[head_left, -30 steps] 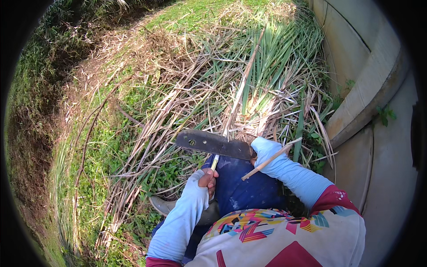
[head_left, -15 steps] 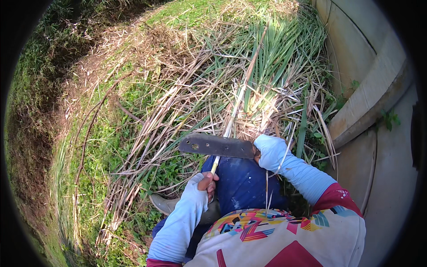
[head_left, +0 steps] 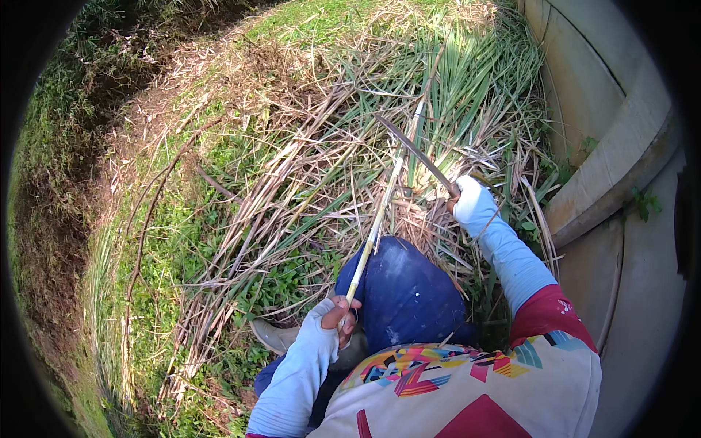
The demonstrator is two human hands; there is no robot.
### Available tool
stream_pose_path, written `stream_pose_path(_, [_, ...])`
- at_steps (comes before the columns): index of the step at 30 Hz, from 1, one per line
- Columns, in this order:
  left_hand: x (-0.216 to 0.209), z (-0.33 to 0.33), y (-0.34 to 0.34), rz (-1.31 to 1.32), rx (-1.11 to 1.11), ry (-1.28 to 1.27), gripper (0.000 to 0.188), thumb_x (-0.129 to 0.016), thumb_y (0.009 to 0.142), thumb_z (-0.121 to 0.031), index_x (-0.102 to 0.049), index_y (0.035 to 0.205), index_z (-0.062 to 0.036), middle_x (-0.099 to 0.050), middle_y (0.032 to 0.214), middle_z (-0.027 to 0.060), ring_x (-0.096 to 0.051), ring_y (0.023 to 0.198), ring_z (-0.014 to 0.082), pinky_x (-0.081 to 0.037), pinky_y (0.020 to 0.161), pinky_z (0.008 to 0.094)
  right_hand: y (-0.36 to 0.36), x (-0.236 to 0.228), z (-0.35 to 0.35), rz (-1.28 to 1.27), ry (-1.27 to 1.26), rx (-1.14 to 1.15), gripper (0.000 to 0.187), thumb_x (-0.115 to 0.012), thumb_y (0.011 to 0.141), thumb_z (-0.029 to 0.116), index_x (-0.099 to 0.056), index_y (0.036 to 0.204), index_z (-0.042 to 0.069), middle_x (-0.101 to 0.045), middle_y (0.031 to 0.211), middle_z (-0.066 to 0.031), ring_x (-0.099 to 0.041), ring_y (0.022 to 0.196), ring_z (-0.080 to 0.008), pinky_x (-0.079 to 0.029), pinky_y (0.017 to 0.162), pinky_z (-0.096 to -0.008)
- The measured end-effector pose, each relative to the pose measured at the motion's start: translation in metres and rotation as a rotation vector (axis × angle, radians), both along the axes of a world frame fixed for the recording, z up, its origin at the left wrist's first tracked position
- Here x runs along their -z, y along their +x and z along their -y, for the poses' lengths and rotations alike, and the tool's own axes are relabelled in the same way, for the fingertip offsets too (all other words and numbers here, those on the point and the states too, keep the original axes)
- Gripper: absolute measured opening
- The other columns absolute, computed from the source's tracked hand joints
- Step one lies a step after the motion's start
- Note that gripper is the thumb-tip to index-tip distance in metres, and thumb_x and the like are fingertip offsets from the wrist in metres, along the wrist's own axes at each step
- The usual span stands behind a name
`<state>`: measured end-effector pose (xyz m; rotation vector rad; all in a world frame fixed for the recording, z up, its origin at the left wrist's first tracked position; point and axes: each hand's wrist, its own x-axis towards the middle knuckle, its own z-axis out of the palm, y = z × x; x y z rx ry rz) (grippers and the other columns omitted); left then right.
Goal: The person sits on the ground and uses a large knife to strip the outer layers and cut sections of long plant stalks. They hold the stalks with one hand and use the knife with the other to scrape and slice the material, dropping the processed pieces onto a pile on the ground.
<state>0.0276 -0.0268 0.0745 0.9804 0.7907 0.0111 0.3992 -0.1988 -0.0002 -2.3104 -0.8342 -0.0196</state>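
Observation:
Between the fingers and thumb of my left hand [head_left: 336,319] is the lower end of a long pale cane stalk [head_left: 379,216]. The stalk slants up and away past my bent knee, and its far end lies over green leaves. My right hand [head_left: 471,201] is closed round the handle of a machete [head_left: 421,155]. Its dark blade points up and to the left, seen nearly edge-on, and crosses in front of the stalk's upper part. Light blue sleeves cover both forearms and part of each hand, leaving the fingers bare.
My knee in blue trousers [head_left: 412,292] is just beyond my hands. A boot [head_left: 274,336] shows at lower left. Cut green leaves [head_left: 467,87] and dry stalks [head_left: 292,164] litter the grass. A concrete wall [head_left: 584,87] with a sloping buttress [head_left: 613,171] stands close on the right.
My right hand has moved up and outward. The machete has gone from lying flat across the stalk to a raised, edge-on slant. My left hand keeps hold of the stalk, slightly lower.

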Motion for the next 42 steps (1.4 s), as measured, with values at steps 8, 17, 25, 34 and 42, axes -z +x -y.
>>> stream_pose_path(8, [0.005, -0.012, 0.016, 0.098, 0.058, -0.266, 0.028, -0.06, 0.103, -0.032, -0.058, 0.109, -0.0049, -0.051, 0.071, 0.0008, -0.043, 0.042, 0.0095, -0.033, 0.037, 0.0249, -0.14, -0.04, 0.001, 0.048, -0.09, -0.497, 0.028, -0.077, 0.076, 0.024, -0.065, 0.095, 0.006, -0.066, 0.089, -0.017, -0.068, 0.087, -0.0389, -0.054, 0.078, -0.0455])
stream_pose_path(17, [-0.009, -0.005, -0.013, 0.095, 0.061, -0.231, 0.028, -0.056, 0.105, -0.027, -0.057, 0.116, -0.0015, -0.046, 0.063, 0.0008, -0.041, 0.038, 0.0114, -0.034, 0.037, 0.0251, 0.016, -0.036, -0.023, -0.206, -0.129, 0.237, 0.029, -0.073, 0.081, 0.02, -0.065, 0.103, 0.004, -0.071, 0.091, -0.0219, -0.07, 0.088, -0.0394, -0.054, 0.077, -0.0449])
stream_pose_path(25, [0.003, -0.006, -0.002, -0.102, 0.121, -0.042, 0.029, -0.058, 0.105, -0.03, -0.058, 0.114, -0.003, -0.052, 0.066, 0.0015, -0.048, 0.047, 0.0132, -0.038, 0.042, 0.0267, -0.123, -0.033, 0.004, -0.028, -0.037, -0.398, 0.039, -0.079, 0.073, 0.018, -0.067, 0.108, 0.008, -0.067, 0.093, -0.0166, -0.07, 0.087, -0.0368, -0.056, 0.077, -0.0411])
stream_pose_path(34, [-0.025, 0.002, -0.028, -0.095, 0.124, 0.117, 0.026, -0.061, 0.102, -0.03, -0.062, 0.108, -0.0045, -0.049, 0.066, -0.0015, -0.042, 0.047, 0.0081, -0.033, 0.042, 0.0251, -0.009, -0.026, -0.013, -0.095, -0.188, 0.051, 0.025, -0.07, 0.081, 0.02, -0.067, 0.098, 0.002, -0.07, 0.089, -0.0215, -0.07, 0.087, -0.04, -0.055, 0.076, -0.047])
stream_pose_path(42, [-0.02, 0.004, -0.04, -0.136, 0.072, 0.095, 0.027, -0.06, 0.102, -0.026, -0.062, 0.113, -0.0009, -0.05, 0.067, -0.0001, -0.042, 0.046, 0.009, -0.033, 0.042, 0.0257, -0.059, -0.034, 0.01, -0.104, -0.176, -0.137, 0.027, -0.077, 0.075, 0.017, -0.063, 0.097, 0.007, -0.068, 0.087, -0.0176, -0.069, 0.081, -0.0386, -0.055, 0.072, -0.0435])
